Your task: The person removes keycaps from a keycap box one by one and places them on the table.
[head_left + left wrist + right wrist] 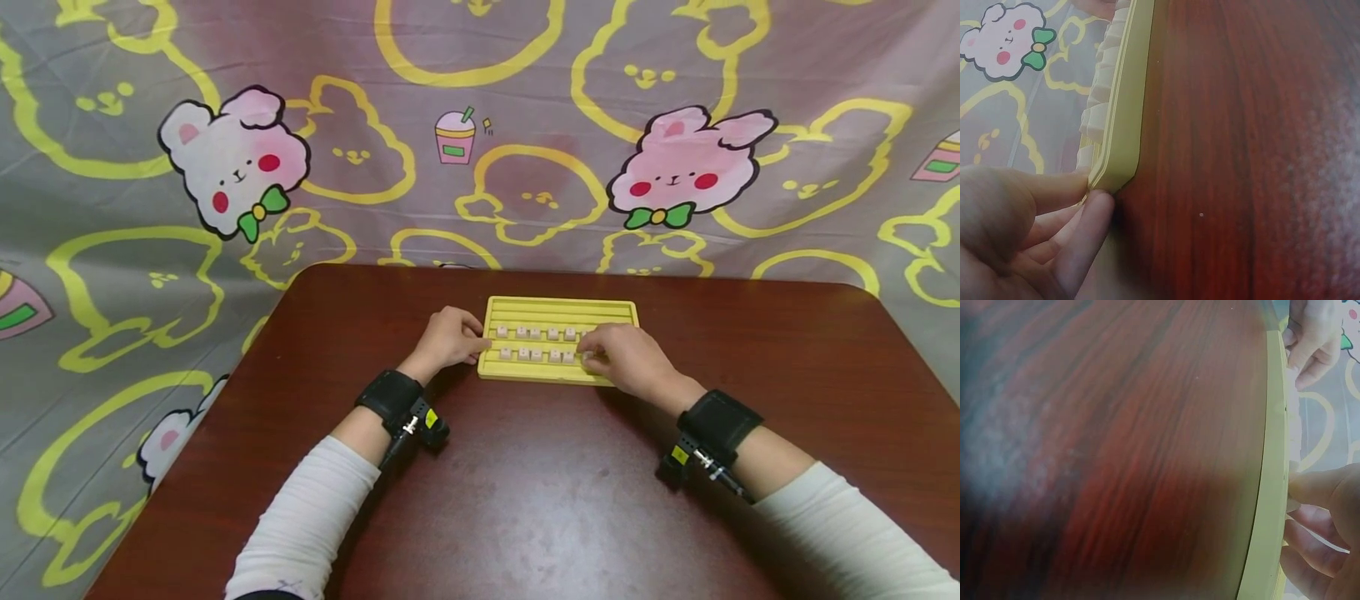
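A yellow tray with ridged rows lies on the table, bearing two rows of small whitish keycaps with faint marks on top. At its left end, my left hand pinches the near corner between thumb and finger; the left wrist view shows the thumb on the tray's rim. My right hand is over the right part of the tray, at the end of the near row. Its thumb and fingers pinch a small keycap, mostly hidden by the fingertips.
The brown wooden table extends around the tray on all sides. Behind it hangs a patterned cloth with cartoon animals. Black straps with small cameras sit on both wrists.
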`<state>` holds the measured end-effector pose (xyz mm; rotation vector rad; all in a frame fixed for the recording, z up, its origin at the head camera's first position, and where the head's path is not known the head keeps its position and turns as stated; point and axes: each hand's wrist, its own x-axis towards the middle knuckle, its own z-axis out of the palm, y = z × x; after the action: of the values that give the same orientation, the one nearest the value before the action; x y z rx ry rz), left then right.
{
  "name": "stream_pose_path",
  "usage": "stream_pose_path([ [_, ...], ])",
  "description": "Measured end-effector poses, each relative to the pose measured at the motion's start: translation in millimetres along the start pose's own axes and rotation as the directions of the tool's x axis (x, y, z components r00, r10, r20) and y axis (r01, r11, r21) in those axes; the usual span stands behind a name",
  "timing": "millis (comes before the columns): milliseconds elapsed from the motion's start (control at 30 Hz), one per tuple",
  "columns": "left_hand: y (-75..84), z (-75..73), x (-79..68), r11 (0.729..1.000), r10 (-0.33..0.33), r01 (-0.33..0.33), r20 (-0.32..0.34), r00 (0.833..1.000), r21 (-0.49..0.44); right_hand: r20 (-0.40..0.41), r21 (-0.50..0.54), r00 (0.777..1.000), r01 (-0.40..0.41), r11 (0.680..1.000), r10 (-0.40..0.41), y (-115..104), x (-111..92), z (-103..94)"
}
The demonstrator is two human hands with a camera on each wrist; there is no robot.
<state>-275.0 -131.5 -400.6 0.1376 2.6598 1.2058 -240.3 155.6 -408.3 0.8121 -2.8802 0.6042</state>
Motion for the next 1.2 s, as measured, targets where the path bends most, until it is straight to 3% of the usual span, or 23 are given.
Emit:
stream_pose_path([
  [667, -1.5, 0.2, 0.5, 1.0, -0.002, 0.002, 0.001, 1.0, -0.01, 0.021, 0.014, 0.999, 0.041, 0.999, -0.042, 1.0, -1.2, -12.7],
  [1200, -3.5, 0.6, 0.7, 1.0, 0.01, -0.01, 0.003, 1.0, -0.015, 0.017, 0.0, 1.0, -0.003, 1.0, 0.003, 2.1, -2.6, -25.2],
])
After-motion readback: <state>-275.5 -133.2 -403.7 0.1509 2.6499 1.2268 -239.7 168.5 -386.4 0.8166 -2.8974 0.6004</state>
